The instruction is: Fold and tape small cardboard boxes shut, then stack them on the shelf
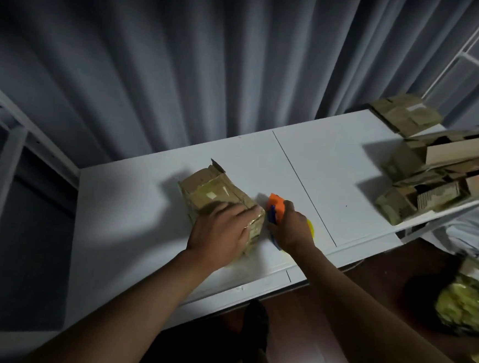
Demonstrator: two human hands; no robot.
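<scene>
On the desk: a white, smooth, matte board top [333,171], split by a thin dark seam; a grey pleated curtain [184,62] hangs behind it.
Shelf frame: white metal bars [471,60] at far right, thin and hard-edged.
Box pile: crumpled brown cardboard boxes [440,168] heaped at the desk's right end, flaps loose, some open.
Box in hand: a small cardboard box [217,192] lies near the desk's middle, left of the seam; worn, creased, patched with glossy tape, one torn flap sticking up at its far end.
Handling: likely light and hollow, its soft walls apt to dent; best held flat across the top or by two opposite sides, since the taped patches look slippery.
Left hand [220,231]: its grip is flat, fingers spread and pressing down on the box's near end.
Right hand [294,228]: its grip is closed round a tape dispenser [275,210], just beside the box.
Dispenser: hard plastic, orange body with blue parts, yellow showing behind the hand.
</scene>
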